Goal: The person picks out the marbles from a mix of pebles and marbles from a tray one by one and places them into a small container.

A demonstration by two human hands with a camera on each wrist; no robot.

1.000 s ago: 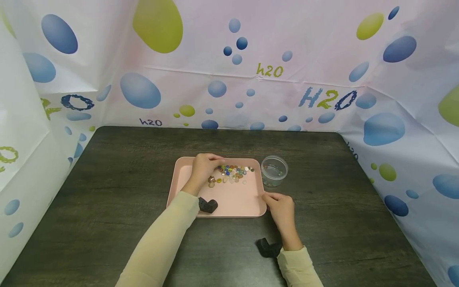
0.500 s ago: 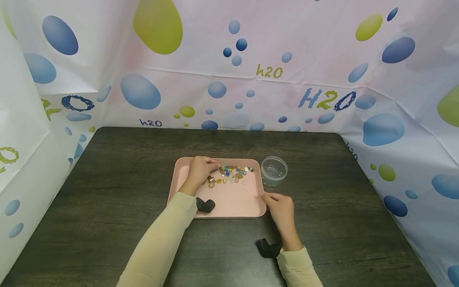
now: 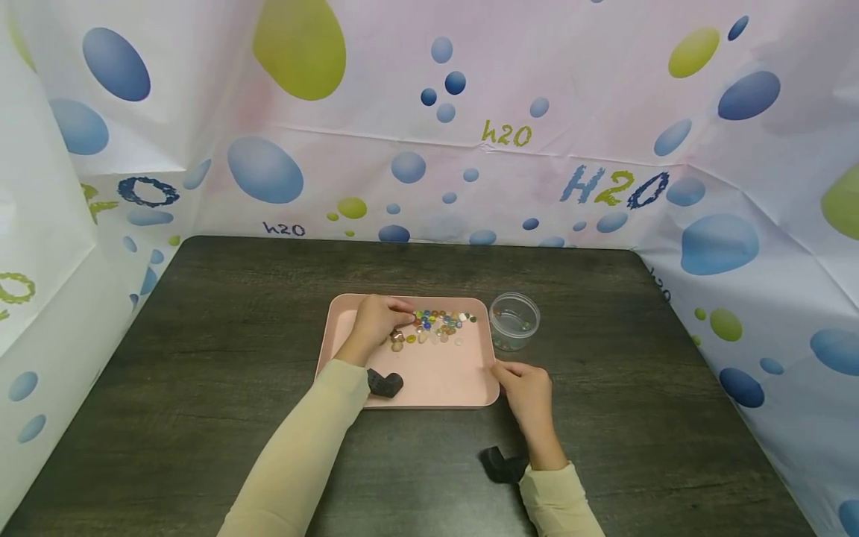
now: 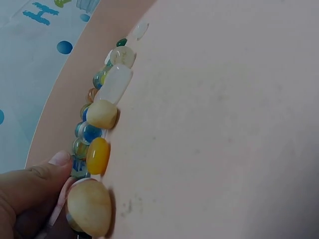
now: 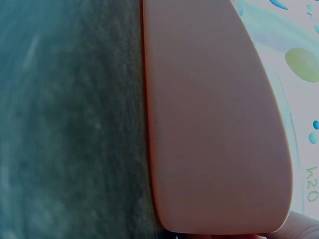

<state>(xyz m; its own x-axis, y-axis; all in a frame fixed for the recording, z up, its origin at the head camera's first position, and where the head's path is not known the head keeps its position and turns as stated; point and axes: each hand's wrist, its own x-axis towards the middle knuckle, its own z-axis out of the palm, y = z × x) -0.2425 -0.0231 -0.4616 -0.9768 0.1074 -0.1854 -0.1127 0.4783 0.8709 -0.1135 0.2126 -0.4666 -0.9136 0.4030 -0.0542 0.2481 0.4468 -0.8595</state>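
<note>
I'm pinching tray (image 3: 436,382) edge with right hand (image 3: 530,394), presumably steadying it; left hand (image 3: 374,322) hovering beside marbles (image 3: 426,325), can't tell whether grasping any.

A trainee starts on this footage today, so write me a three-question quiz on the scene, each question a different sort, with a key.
1. Fill in "inside" or "beside": the clear tub stands ____ the pink tray, on the dark table.
2. True or false: the left hand is at the marbles and stones in the pink tray.
3. Multiple choice: what does the right hand hold? A) the clear tub; B) the pink tray; C) a marble.

Key: 1. beside; 2. true; 3. B.
</note>
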